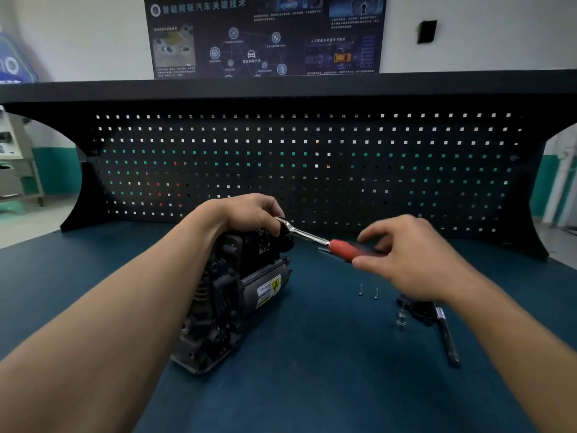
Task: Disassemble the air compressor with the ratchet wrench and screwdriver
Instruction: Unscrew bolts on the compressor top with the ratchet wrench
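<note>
Compressor (237,295) black, yellow-labelled, left hand (249,214) gripping head of ratchet wrench (312,237), right hand (412,257) pinching red handle (346,249)

We see a blue bench (312,385) backed by a black pegboard (312,170) with square holes. A dark shelf (281,87) runs along its top. On the white wall behind hang a dark poster (265,35) with car diagrams and, to its right, a small black box (427,31). At far left stands what may be a pale cabinet (15,170), blurred, beside a teal wall band (56,170).
</note>
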